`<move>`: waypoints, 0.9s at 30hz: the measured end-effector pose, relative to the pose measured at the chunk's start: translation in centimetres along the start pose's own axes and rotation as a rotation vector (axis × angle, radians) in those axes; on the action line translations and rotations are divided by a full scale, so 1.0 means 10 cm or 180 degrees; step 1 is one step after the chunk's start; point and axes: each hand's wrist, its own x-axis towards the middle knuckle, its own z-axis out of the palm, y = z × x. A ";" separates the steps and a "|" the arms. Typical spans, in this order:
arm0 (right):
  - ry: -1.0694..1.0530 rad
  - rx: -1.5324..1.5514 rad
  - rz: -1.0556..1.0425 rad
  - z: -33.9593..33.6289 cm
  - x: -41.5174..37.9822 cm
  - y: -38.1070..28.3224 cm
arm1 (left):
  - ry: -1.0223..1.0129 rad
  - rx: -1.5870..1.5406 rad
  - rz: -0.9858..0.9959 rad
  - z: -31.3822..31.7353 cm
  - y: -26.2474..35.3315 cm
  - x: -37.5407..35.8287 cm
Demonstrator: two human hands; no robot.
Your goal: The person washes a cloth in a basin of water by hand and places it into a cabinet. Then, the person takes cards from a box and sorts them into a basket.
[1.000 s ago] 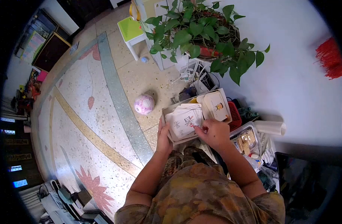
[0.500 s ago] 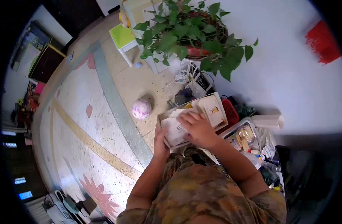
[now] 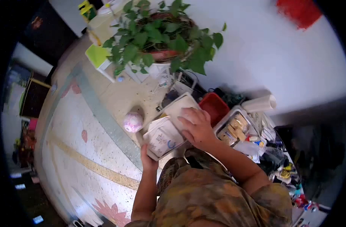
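Observation:
A shallow white box [image 3: 172, 151] holding two stacks of cards is in front of my body. My left hand [image 3: 148, 160] grips its near left corner, thumb up along the side. The left stack of cards [image 3: 161, 137] shows dark line drawings or writing and a blue curved mark on top. My right hand [image 3: 197, 126] rests over the right stack of cards [image 3: 183, 105], palm down, fingers stretched and slightly apart. The visible part of that stack's top is plain and pale; the rest is hidden under the hand.
A pink-and-white ball [image 3: 133, 122] lies on the floor beyond the box. Right of it stand a red basket [image 3: 214, 108] and a clear-lidded tray [image 3: 222, 132] of wrapped food. A leafy potted plant [image 3: 161, 38] rises at the back against the wall. Clutter fills the right side.
My right hand has moved from the left stack to the right stack. The printed figure there is no longer visible, and the left stack's top now shows a blue mark. The camera view has shifted.

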 end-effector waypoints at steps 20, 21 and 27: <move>-0.1385 0.3145 0.4678 0.21 -2.48 0.73 | 0.0175 0.0365 -0.0027 -0.39 0.15 0.18; -0.1153 0.3458 0.5199 0.23 -2.54 0.76 | 0.0164 0.0379 -0.0046 -0.37 0.14 0.21; -0.0359 0.3836 0.5822 0.32 -2.64 0.77 | 0.0171 0.0662 -0.0282 -0.35 -0.15 0.50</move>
